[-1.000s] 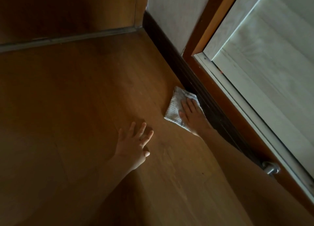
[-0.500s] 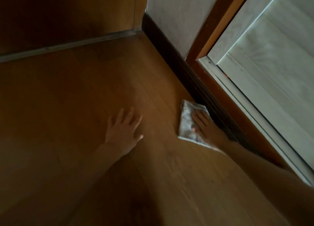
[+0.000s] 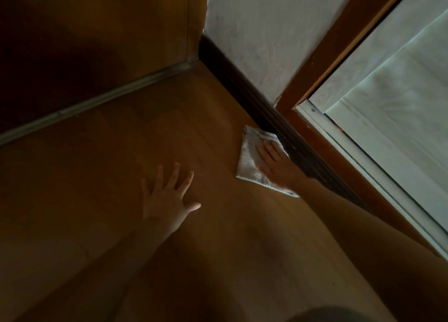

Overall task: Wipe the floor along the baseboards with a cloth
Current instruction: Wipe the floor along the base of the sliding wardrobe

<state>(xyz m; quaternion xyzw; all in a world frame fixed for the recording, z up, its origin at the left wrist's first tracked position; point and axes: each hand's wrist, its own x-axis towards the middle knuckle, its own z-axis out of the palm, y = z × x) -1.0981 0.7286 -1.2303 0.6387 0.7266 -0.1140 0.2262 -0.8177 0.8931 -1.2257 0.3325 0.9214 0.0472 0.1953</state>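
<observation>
1. Your right hand [image 3: 275,165] lies flat on the cloth [image 3: 252,161], fingers straight and together, pressing it to the floor [image 3: 121,152]; it does not pinch or curl round it.
2. The cloth is a pale folded piece at about 2 o'clock from the picture's middle. Its far edge touches the dark baseboard [image 3: 242,86], and most of its free surface shows at 9 o'clock from your fingers.
3. The near corner of the cloth sticks out under your wrist, toward 5 o'clock.
4. Your left hand [image 3: 167,198] rests flat on the bare floor with fingers spread and holds nothing. It is well apart from the cloth, at about 8 o'clock from it.
5. The baseboard runs from the room corner at 12 o'clock down toward 4 o'clock, under the white wall [image 3: 254,38] and then under the door frame [image 3: 339,47].
6. A metal floor rail [image 3: 97,101] closes the floor toward 10 o'clock and meets the baseboard in the corner.
7. Between cloth and corner, toward 11 o'clock, there is open floor along the baseboard.
8. Wide open floor lies toward 7 and 8 o'clock.
</observation>
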